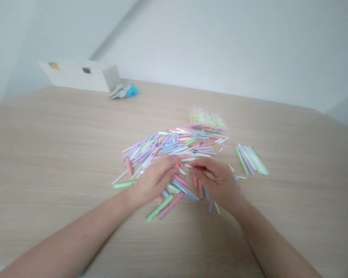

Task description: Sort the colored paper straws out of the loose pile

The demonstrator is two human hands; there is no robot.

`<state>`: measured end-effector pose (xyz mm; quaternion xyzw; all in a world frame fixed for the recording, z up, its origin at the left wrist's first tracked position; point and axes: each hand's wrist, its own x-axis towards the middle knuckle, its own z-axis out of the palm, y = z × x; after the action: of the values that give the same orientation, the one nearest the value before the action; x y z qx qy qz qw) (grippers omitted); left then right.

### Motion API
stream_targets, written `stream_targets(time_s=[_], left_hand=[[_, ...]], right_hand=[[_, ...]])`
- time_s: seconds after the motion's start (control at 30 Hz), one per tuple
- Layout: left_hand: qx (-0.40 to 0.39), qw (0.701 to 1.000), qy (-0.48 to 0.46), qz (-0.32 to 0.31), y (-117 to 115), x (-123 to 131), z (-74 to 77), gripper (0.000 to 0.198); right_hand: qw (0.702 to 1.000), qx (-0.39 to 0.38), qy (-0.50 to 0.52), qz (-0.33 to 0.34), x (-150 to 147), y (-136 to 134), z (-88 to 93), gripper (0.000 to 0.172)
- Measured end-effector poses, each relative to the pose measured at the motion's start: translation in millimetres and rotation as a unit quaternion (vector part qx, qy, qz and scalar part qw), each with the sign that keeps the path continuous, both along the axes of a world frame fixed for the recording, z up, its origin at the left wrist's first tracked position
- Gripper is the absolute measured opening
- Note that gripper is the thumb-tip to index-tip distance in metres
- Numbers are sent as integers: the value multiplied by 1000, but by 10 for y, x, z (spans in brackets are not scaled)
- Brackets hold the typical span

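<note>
My left hand [152,179] is closed round a pink pen barrel [178,165], whose open round end faces right. Just across from it, my right hand [219,181] pinches a small white pointed piece [188,166], which looks like a pen tip. The two pieces are close together but apart. Beneath and beyond both hands spreads a loose heap of pen parts [169,146]: barrels and caps in purple, blue, green, pink and white, with thin white refills among them. Nearer to me lie a green pen piece [160,207] and a pink one [171,205].
On the right, several pens [251,160] lie side by side in a row. A stack of pastel printed packets [207,119] is behind the heap. A white box [78,77] stands at the back left, with a crumpled grey-and-blue item [124,91] beside it on the wooden table [60,154].
</note>
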<state>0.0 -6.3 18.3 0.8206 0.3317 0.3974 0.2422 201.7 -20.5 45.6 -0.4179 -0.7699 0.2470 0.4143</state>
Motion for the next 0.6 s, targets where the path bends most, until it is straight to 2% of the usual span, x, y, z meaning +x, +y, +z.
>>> stream_targets(time_s=[0.17,0.37,0.6], left_hand=[[10,1000,18,-22,-19,20,-16,22],[4,998,54,-31,-18,25,-55,26],[16,995,91,-28,11,13,-141,28]], right_hand=[[991,98,-88,24,41,-32,53,24],[974,162,-155,14,81,-45,18,25],[938,214,-273,-12,80,-58,-27,17]])
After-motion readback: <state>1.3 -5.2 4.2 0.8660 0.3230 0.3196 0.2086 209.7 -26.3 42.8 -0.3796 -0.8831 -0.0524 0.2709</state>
